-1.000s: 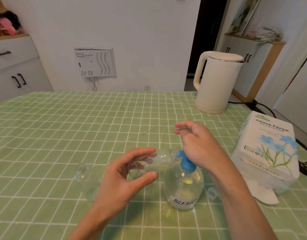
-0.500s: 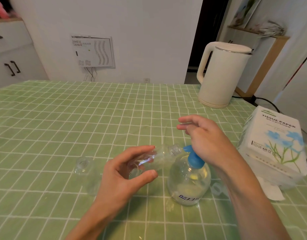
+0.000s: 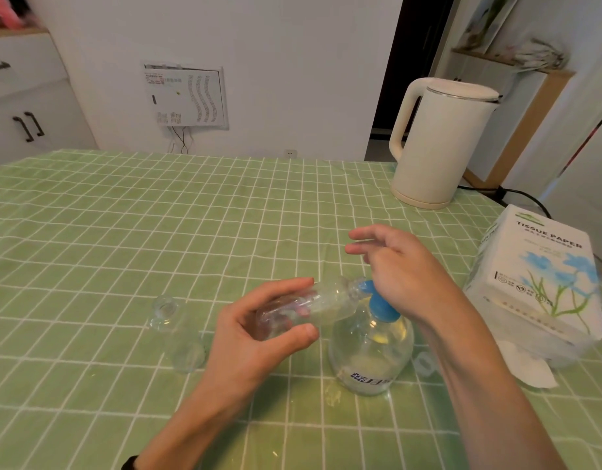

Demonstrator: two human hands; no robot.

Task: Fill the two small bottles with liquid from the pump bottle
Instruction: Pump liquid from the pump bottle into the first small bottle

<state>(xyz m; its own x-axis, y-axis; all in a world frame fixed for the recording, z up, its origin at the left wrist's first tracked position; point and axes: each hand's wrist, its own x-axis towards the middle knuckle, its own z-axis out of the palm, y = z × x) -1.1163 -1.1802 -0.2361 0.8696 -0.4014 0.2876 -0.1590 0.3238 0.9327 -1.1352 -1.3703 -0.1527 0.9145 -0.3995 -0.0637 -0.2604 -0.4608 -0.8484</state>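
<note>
A clear round pump bottle (image 3: 370,351) with a blue pump head (image 3: 377,301) stands on the green checked tablecloth. My left hand (image 3: 255,337) holds a small clear bottle (image 3: 313,307) on its side, its mouth against the blue nozzle. My right hand (image 3: 401,273) rests its palm on the pump head, fingers spread and pointing left. A second small clear bottle (image 3: 179,334) stands upright to the left, open at the top. A small clear cap (image 3: 423,362) lies just right of the pump bottle.
A cream electric kettle (image 3: 435,144) stands at the back right, its black cord trailing off the table. A white tissue paper pack (image 3: 537,283) sits at the right edge with a loose tissue (image 3: 530,368) under it. White cabinets stand at the far left.
The view has shifted slightly. My right hand has stayed on the pump head, and my left hand has kept the small bottle at the nozzle.
</note>
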